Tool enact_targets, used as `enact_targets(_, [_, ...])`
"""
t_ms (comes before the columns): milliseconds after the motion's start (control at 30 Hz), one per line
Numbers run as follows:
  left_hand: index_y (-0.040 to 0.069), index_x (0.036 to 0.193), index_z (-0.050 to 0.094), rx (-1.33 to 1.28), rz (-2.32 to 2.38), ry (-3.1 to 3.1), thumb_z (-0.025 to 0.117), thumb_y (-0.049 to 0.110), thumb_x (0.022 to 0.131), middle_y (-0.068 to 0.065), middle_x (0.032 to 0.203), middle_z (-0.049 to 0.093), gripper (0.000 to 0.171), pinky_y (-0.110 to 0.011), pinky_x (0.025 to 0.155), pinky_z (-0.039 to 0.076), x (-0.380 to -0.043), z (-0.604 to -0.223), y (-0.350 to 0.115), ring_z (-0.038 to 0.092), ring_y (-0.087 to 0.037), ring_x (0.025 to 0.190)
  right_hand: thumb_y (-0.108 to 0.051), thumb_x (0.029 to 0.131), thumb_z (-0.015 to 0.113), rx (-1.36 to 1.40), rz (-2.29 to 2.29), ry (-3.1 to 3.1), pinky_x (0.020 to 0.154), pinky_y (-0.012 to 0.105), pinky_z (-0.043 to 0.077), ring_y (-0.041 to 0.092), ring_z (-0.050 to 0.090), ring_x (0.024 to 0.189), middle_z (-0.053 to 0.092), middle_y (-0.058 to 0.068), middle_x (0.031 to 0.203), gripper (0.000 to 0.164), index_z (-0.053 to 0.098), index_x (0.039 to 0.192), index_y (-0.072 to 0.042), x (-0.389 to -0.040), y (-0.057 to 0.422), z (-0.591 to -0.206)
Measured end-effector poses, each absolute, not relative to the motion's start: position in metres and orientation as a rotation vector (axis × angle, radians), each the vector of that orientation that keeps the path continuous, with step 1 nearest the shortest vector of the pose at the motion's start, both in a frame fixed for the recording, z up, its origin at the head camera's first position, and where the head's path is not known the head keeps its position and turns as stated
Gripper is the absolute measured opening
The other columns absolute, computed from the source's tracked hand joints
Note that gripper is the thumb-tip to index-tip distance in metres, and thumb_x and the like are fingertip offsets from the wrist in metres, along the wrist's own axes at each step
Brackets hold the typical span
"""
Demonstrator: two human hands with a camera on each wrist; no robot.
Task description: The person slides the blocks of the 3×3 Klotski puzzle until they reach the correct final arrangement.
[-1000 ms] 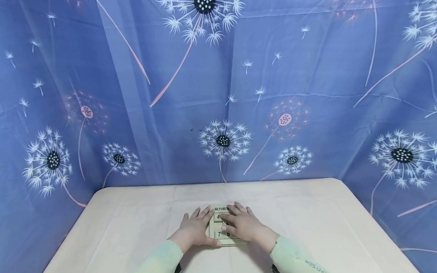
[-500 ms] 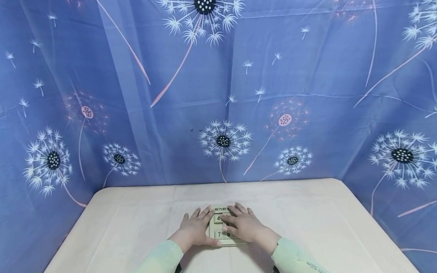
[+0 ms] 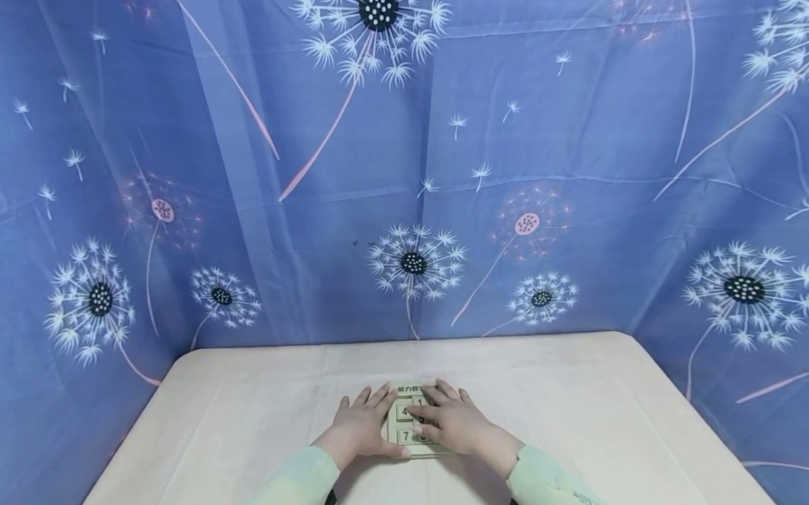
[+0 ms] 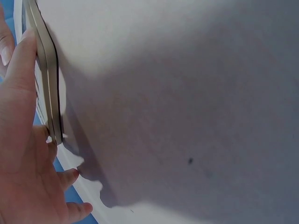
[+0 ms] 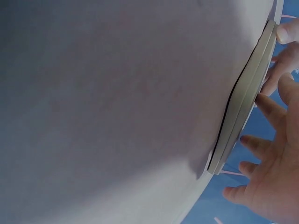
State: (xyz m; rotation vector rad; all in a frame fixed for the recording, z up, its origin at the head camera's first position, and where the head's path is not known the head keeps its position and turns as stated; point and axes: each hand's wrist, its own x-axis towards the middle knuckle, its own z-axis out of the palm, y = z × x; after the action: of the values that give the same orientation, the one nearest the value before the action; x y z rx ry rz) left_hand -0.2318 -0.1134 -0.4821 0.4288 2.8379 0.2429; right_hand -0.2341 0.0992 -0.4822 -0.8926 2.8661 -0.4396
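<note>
A pale green number slide puzzle lies flat on the table, with dark characters printed along its far edge. My left hand holds its left side, thumb at the near edge and fingers spread along the side. From the right, my right hand reaches over the board with its fingers extended. One of its fingertips touches or hovers by the 4 tile; which cannot be told. The 7 tile shows in the near row. That hand covers the board's right part. Both wrist views show the puzzle's thick side edge.
A cream cloth covers the table around the puzzle. Behind and at both sides hangs a blue curtain with dandelion prints, meeting the table's far edge.
The 4 tile has slid toward the near edge, leaving a gap above it. My right hand has shifted slightly nearer with it, and a 1 tile now shows. The left hand stays put.
</note>
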Motion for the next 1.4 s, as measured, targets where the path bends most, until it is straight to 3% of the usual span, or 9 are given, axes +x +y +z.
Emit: enact_targets(1400, [0.018, 0.159, 0.039, 0.429, 0.246, 2.845, 0.078, 0.072, 0.074, -0.001, 0.169, 0.034, 0.108, -0.068, 0.122, 0.031, -0.2314, -0.4837, -0.1136, 0.035, -0.037, 0.154, -0.044, 0.1, 0.061, -0.953, -0.443, 2.868, 0.111, 0.079, 0.035, 0.05, 0.04, 0.147, 0.053, 0.02, 0.153, 0.042, 0.069, 0.135, -0.022, -0.224, 0.1006, -0.4803])
